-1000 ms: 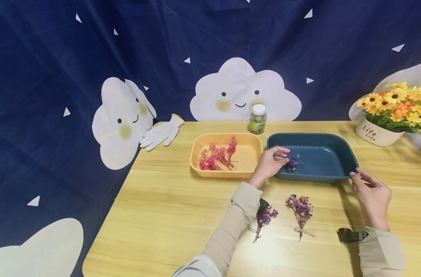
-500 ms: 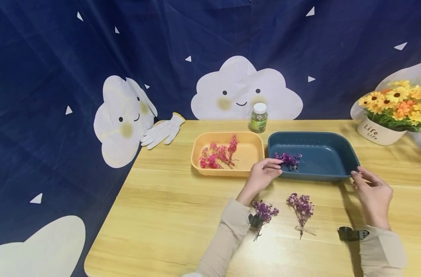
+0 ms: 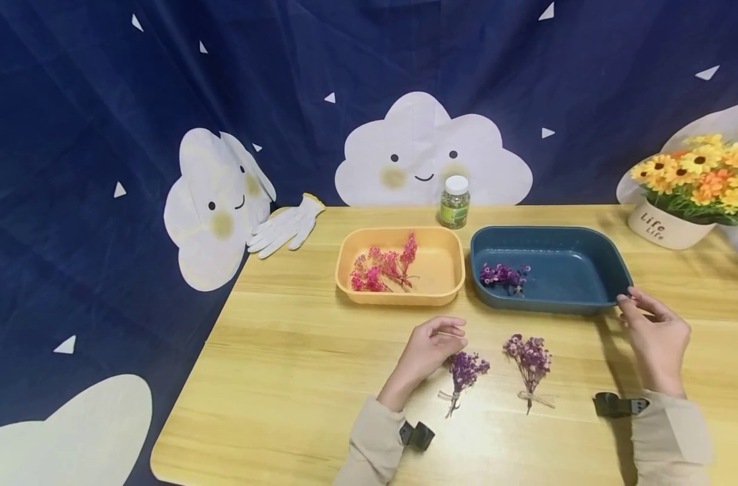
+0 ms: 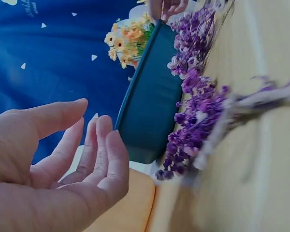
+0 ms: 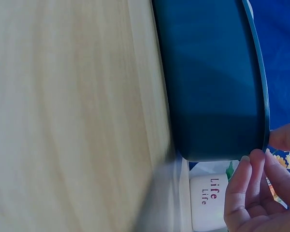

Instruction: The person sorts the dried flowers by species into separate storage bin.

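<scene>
My left hand (image 3: pixel 432 347) is over the table beside a tied bunch of purple dried flowers (image 3: pixel 466 371), its fingers loosely bent and holding nothing. In the left wrist view, thumb and fingers (image 4: pixel 117 154) are spread apart, with the purple flowers to the right of them. My right hand (image 3: pixel 657 341) pinches the near right corner of the dark blue tray (image 3: pixel 563 307) at its rim. Another purple flower bunch (image 3: pixel 529 361) lies on the table in front of that tray. Inside the tray, at its left end, rests a further purple bunch (image 3: pixel 504 275).
A yellow tray (image 3: pixel 399 297) with pink dried flowers (image 3: pixel 383 270) stands left of the blue one. Behind them is a white-capped jar (image 3: pixel 454 202). A white glove (image 3: pixel 286 226) lies at the back left, and a pot of yellow flowers (image 3: pixel 669 226) stands at the back right.
My left hand has drawn back from the purple bunch in the blue tray, moving left and nearer to the left bunch on the table. My right hand stays at the tray's corner.
</scene>
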Available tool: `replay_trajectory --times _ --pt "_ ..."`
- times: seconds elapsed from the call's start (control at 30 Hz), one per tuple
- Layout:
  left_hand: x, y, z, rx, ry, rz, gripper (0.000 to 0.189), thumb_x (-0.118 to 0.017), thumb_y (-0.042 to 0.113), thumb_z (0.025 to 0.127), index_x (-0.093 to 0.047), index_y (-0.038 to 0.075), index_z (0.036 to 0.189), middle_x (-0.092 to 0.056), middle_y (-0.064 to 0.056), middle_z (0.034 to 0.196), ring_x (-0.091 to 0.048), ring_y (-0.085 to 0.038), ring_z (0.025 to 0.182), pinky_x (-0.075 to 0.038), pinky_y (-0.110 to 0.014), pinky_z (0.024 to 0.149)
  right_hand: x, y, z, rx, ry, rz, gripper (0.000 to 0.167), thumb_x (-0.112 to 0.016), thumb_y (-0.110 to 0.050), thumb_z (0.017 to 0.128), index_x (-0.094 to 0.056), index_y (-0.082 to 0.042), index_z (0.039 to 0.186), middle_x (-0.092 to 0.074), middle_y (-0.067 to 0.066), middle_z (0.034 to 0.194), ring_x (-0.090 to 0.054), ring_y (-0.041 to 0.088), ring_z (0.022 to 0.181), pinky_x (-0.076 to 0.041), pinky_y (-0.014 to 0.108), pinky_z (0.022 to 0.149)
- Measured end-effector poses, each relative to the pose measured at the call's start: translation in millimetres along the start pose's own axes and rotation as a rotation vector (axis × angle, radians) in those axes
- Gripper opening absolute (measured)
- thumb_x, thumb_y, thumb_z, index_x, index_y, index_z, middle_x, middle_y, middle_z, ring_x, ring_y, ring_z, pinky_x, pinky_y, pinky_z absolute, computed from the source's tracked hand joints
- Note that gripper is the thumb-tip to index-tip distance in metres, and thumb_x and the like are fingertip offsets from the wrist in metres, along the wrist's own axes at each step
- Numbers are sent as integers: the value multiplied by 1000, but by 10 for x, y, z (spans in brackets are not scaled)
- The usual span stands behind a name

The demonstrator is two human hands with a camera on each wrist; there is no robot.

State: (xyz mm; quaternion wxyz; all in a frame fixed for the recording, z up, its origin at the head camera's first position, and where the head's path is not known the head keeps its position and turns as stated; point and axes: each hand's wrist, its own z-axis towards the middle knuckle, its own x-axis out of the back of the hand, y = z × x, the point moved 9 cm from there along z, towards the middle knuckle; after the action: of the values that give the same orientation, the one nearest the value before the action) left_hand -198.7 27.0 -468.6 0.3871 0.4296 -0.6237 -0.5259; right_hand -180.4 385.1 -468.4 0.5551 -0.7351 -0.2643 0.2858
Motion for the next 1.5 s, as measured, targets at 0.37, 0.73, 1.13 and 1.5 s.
replay_trajectory --times 0.37,0.73,1.13,1.5 --pt "119 -212 -435 66 12 60 31 -68 7 87 -65 3 117 -67 -14 108 -64 -9 87 -53 -15 73 -9 -15 22 6 -2 -1 20 -74 -3 82 -76 -23 83 -66 -13 66 -61 0 49 -50 10 47" --pt "-42 -352 -560 59 -38 189 29 -71 8 84 -67 6 113 -67 -1 96 -60 2 79 -52 -13 74 -3 -19 17 6 0 15 20 -74 -2 82 -76 -22 82 -67 -13 66 -62 -1 50 -51 9 48" --pt "-140 -291 -566 30 -7 428 25 -74 2 82 -69 5 105 -62 2 87 -51 3 71 -48 -13 64 -24 -4 20 10 -5 29 20 -74 -1 81 -76 -21 82 -67 -12 66 -62 0 48 -51 10 48" --pt "-125 -262 -568 3 1 415 22 -70 -3 83 -68 3 104 -65 -2 83 -57 2 69 -51 -12 64 -6 21 40 4 5 43 19 -74 -1 81 -76 -20 82 -67 -11 66 -60 1 47 -50 10 47"
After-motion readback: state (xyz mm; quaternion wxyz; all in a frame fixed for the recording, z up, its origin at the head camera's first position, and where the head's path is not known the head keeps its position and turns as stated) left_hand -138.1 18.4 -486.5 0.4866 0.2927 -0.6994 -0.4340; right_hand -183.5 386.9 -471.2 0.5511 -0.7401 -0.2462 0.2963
